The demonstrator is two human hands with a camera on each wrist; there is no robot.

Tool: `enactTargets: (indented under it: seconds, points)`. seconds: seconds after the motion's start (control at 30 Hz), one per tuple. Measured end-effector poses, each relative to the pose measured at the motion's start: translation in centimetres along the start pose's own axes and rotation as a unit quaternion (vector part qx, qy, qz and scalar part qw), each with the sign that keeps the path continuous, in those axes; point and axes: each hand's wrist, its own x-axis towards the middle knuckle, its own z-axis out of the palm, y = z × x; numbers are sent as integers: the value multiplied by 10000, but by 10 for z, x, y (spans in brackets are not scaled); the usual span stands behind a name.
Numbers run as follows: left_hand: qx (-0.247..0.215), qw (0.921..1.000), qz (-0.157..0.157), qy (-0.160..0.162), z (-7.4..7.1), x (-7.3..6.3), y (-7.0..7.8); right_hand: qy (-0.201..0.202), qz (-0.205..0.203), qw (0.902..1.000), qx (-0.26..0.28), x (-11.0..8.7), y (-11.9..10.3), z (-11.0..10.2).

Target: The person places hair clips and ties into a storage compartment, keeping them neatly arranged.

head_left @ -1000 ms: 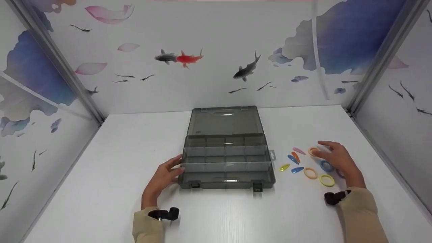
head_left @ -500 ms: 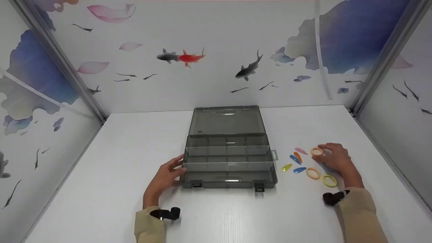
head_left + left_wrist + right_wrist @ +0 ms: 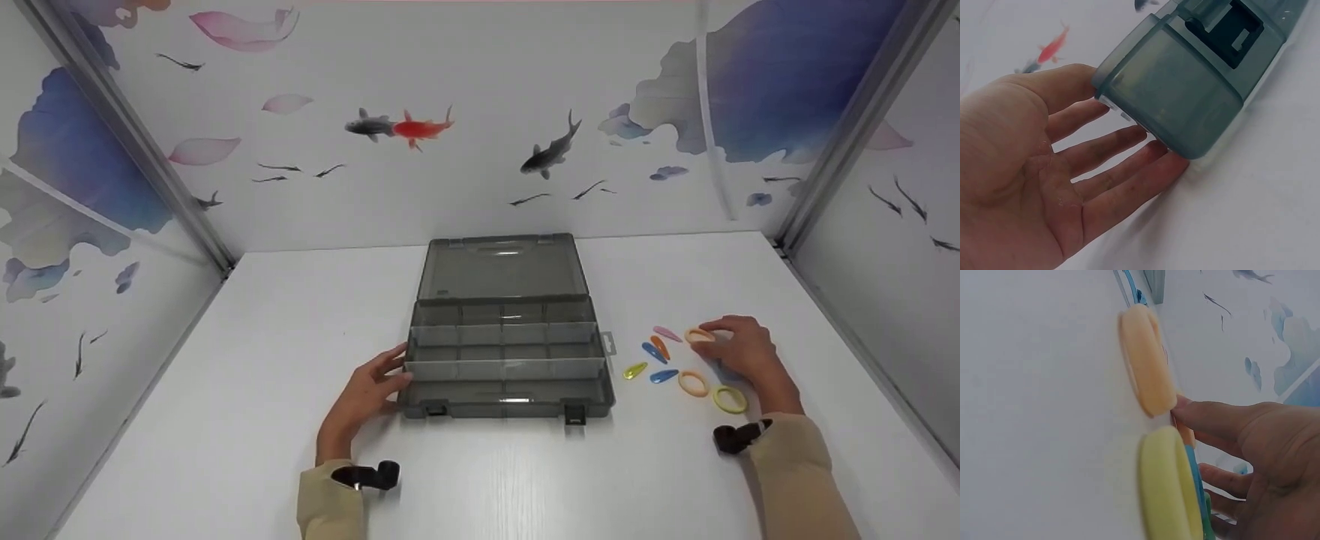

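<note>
A smoky-grey compartment box point(image 3: 506, 410) lies on the table with its lid point(image 3: 502, 270) folded back. My left hand point(image 3: 360, 394) touches its left side with extended fingers; in the left wrist view, the thumb meets the upper corner. To the right, my right hand point(image 3: 742, 352) pinches an orange hair tie point(image 3: 688, 337) between thumb and index finger. Nearer me lie another orange hair tie point(image 3: 681, 382) and a yellow one point(image 3: 715, 397). Under the right palm, a blue hair tie point(image 3: 1195, 475) and something green point(image 3: 1207, 512) show in the right wrist view.
Between the box and the hair ties are several drop-shaped hair clips: pink point(image 3: 667, 334), orange point(image 3: 660, 347), yellow point(image 3: 635, 370) and blue point(image 3: 664, 376). A hanging tab point(image 3: 608, 343) juts from the box's right side. Printed panels point(image 3: 480, 187) wall the table's back and sides.
The right thumb and index finger have come together on the orange hair tie. The hand has lowered over the blue hair ties, hiding them from the head view. The left hand stays at the box.
</note>
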Motion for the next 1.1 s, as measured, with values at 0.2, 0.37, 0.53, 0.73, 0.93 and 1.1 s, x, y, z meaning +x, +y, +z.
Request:
enactTargets:
  seconds: [0.2, 0.37, 0.53, 0.73, 0.93, 1.1]
  points:
    - [23, 10000, -4, 46, 1, 0, -1, 69, 16, 10000, 33, -2, -2, 0]
    - [5, 9999, -40, 157, 2, 1, -2, 253, -247, 9991, 255, -5, -8, -3]
    - [-21, 9999, -1, 146, 2, 1, -3, 236, -493, 9982, 257, -7, -18, -6]
    - [48, 9999, 17, 143, 1, 0, -3, 344, -864, 9955, 199, -13, -39, -9]
    - [-89, 9999, -54, 96, 1, -2, -1, 487, -1169, 9920, 19, -19, -56, -4]
    - [-105, 9999, -60, 62, 1, 0, -1, 452, -1407, 9890, -33, -23, -70, 3]
